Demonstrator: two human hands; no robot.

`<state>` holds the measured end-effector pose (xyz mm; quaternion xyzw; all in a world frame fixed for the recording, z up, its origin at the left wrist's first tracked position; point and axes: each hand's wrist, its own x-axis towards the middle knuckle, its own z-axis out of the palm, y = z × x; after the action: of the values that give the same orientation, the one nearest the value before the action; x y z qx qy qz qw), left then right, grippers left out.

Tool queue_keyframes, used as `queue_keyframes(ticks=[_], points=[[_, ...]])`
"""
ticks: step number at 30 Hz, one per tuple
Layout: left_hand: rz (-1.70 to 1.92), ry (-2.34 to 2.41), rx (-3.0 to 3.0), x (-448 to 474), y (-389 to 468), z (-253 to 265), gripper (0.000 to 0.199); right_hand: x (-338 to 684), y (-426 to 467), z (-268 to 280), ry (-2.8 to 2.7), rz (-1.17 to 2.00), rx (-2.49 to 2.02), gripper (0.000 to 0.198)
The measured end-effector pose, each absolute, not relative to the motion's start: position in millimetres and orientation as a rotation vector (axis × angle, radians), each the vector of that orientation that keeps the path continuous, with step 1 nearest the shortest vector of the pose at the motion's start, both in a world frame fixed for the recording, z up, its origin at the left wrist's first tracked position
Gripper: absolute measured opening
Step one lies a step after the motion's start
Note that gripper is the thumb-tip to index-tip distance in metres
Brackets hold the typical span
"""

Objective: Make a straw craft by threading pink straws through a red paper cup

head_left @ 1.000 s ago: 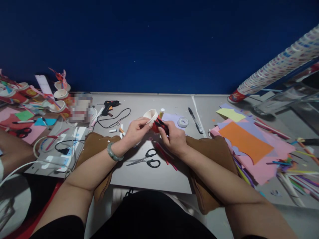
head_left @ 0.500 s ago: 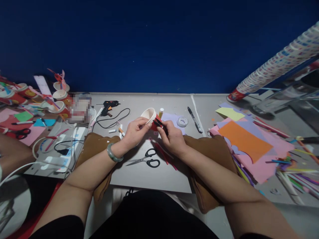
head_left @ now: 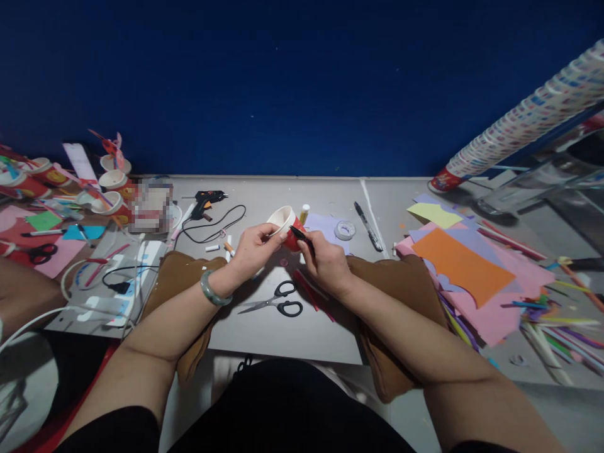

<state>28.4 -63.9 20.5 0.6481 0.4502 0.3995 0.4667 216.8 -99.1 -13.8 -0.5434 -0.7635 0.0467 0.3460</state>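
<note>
While hands [head_left: 255, 249] hold red cup [head_left: 285, 218] and black tool [head_left: 302, 235], tip [head_left: 293, 230] narrower now

With the paper cup [head_left: 283, 218] as dial centre, a hand could slip behind it from 11 to 1 o'clock along bare grey tabletop [head_left: 274, 190], as far as the blue panel [head_left: 292, 94]; a small upright tube [head_left: 304, 212] crowds 2 o'clock. At 3 o'clock the tape roll [head_left: 345, 230] and a pen [head_left: 368, 226] obstruct, with a narrow lane before the paper pile [head_left: 465, 267]. Between 9 and 10, the glue gun [head_left: 206, 204] and looped cable [head_left: 237, 221] block low passes. Scissors [head_left: 277, 301] occupy 6 o'clock, leaving tabletop nearer the edge; forearms wall off 4 and 8
</note>
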Motion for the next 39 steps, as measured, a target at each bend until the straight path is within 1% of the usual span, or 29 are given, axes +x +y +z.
queue_keyframes(ticks=[6,15,25,31,39], points=[[0.949,1.103,1.581,25,-60,18,0.032,217,-99,-16,-1.991,0.144,-1.445,0.032],[0.878,1.074,1.562,21,-53,26,0.034,220,-98,-14,-2.026,0.074,-1.446,0.036],[0.763,1.004,1.621,14,-45,36,0.034,222,-95,-11,-2.045,0.017,-1.395,0.036],[0.636,0.901,1.642,3,-35,38,0.038,227,-93,-8,-2.144,0.081,-1.330,0.037],[0.515,0.767,1.671,-10,-26,38,0.034,226,-94,-7,-2.183,0.129,-1.283,0.036]])
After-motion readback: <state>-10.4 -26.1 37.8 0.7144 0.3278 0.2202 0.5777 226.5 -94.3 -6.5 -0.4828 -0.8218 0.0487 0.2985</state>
